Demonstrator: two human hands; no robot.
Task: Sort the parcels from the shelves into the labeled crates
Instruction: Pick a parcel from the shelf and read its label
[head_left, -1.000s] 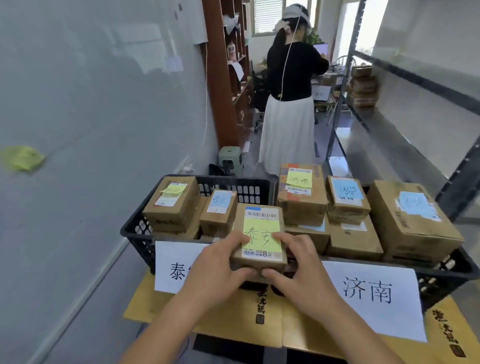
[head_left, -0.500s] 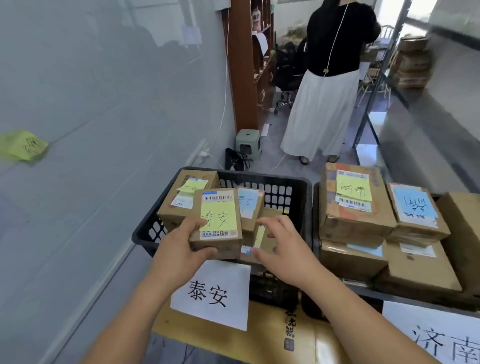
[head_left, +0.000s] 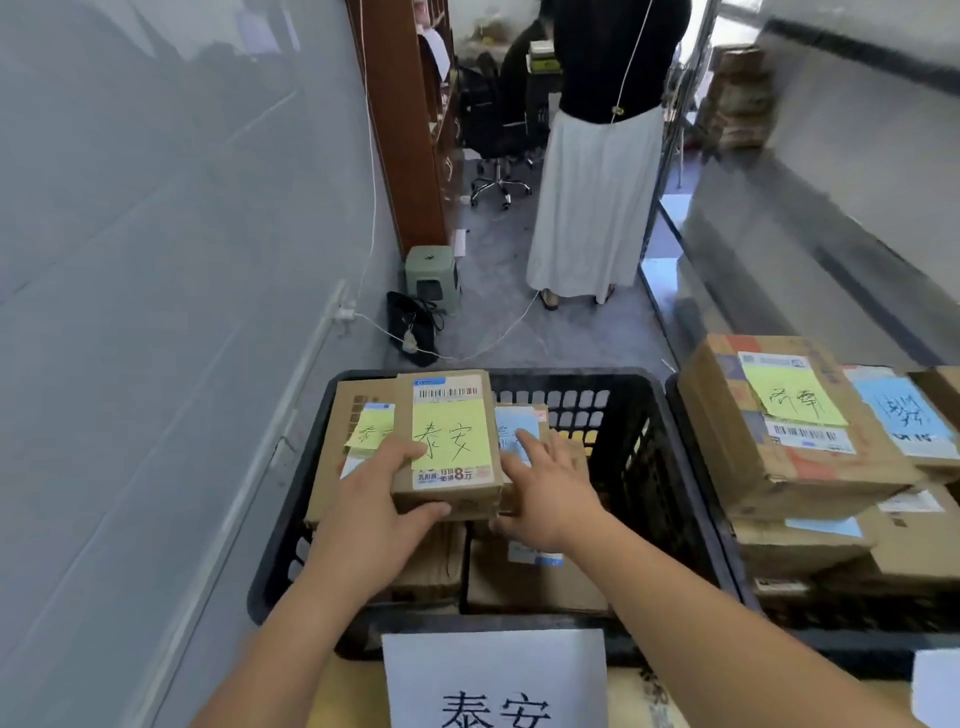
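Since a second ago I've carried the parcel (head_left: 448, 444) leftward, over the black crate (head_left: 639, 410). My left hand (head_left: 374, 512) grips its near-left corner, fingers curled underneath; my right hand (head_left: 550, 491) hovers just right, fingers loosely spread. Its long axis points away from me. Brown cardboard, barcode label, yellow handwritten note.
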